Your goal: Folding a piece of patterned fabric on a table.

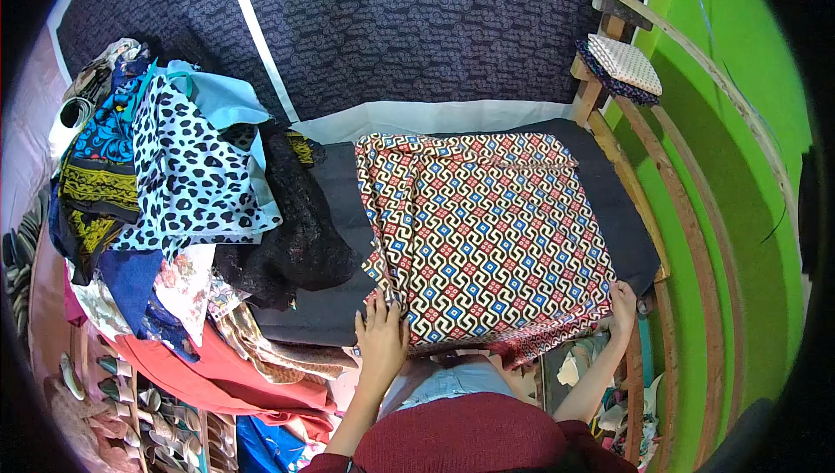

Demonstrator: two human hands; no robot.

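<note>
Patterned cloth (496, 238) in red, blue, white and black lies across the black-covered work surface (633, 234), right of its middle, with a bare strip beyond the cloth's right side. Its far margin is rumpled, its left margin shows lengthwise creases, and a reddish printed portion hangs at the surface's near edge.

Left hand (381, 338): positioned at the near edge of the work surface, on the cloth's near left corner; fingers extended and slightly parted. Whether the thumb pinches the fabric cannot be told. Right hand (623, 306): positioned at the near right part of the surface; fingers curled, apparently pinching the cloth's near right corner.

Adjacent items: a mixed fabric heap, including a black-spotted white cloth (204, 168) and a dark lacy cloth (304, 242), occupies the left end of the work surface. Folded dotted cloth (624, 62) rests past its far right corner.

Step in hand, as judged: aligning the near edge. The next move calls for even tension at both corners, equal lift, and smoothing of the left creases without dragging the black cover.
</note>
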